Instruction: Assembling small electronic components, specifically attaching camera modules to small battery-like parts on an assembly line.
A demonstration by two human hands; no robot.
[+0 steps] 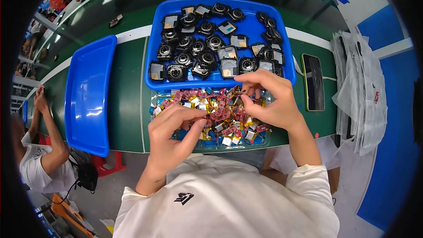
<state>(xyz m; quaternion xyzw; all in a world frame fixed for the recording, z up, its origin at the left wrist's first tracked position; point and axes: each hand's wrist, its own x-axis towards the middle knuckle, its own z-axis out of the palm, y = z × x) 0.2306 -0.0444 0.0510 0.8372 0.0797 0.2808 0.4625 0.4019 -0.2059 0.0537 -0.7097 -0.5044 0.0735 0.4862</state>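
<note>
I logged both hands over a shallow clear tray [264, 139] at the near edge of the green bench [125, 101], heaped with small flat parts [220, 114]: red-pink tabs, yellow foil wraps, silvery faces, all jumbled. My left hand [174, 134] sat on the heap's left side, fingers curled narrow with thumb meeting fingertips; whether it pinched a part I could not tell. My right hand [269, 99] hovered at the heap's far right edge, fingers bent close together over a small dark piece, the grip itself hidden. Just beyond lay a glossy blue plastic bin [251, 26], rectangular with rounded corners, filled with black watch cases [198, 46], some showing round sensor backs, others square grey or tan faces. A second blue bin [88, 97] lay left, well apart. A dark phone [313, 81] with a green edge lay right of the bins, and crinkled clear bags [361, 92] were stacked beyond it.
</note>
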